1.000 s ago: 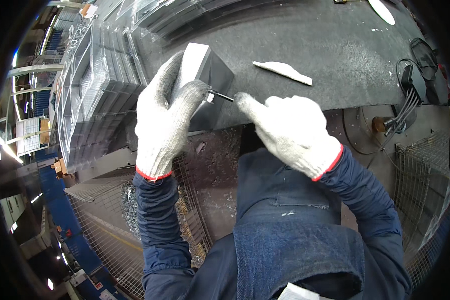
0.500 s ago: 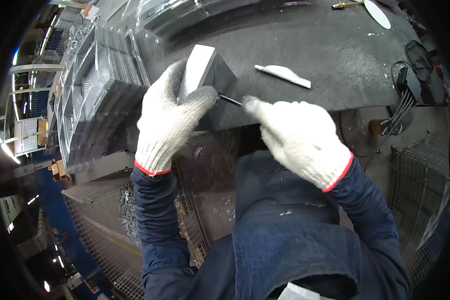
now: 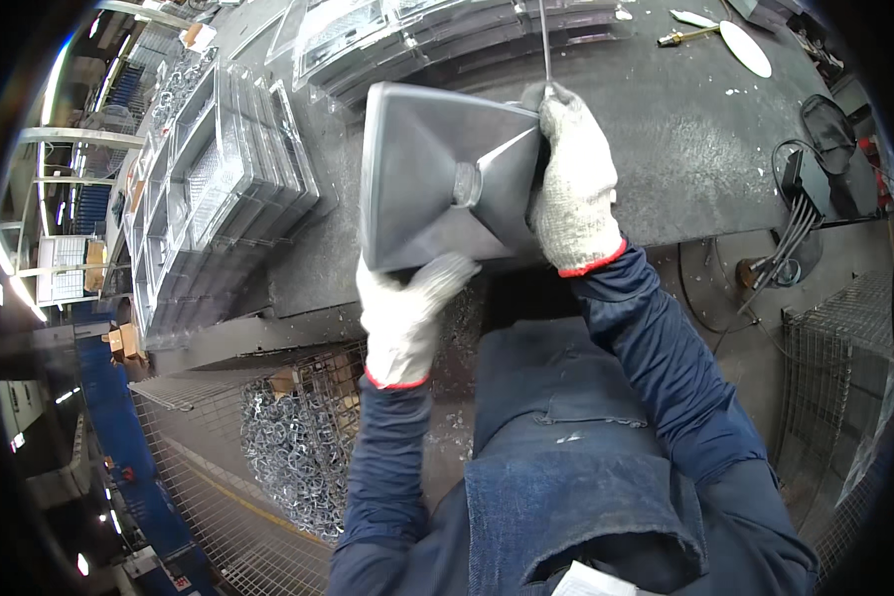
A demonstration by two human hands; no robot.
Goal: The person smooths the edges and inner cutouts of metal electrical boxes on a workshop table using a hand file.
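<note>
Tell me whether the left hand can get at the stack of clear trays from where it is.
Probably yes. The left hand holds the grey housing's lower edge, and the trays lie just to its left on the bench with nothing between; it would have to let go first.

A grey metal housing (image 3: 447, 179), shaped like a square funnel with a round hub in its middle, fills the upper centre of the frame. The left hand (image 3: 402, 313), in a white knit glove, grips its lower edge from below. The right hand (image 3: 571, 184), gloved the same way, wraps the housing's right edge and holds a thin metal rod (image 3: 545, 40) pointing toward the top of the frame. Under them lies a dark workbench (image 3: 685, 149). Stacked clear plastic trays (image 3: 219, 189) fill the upper left, and a wire basket (image 3: 288, 447) of metal scraps sits at lower left.
</note>
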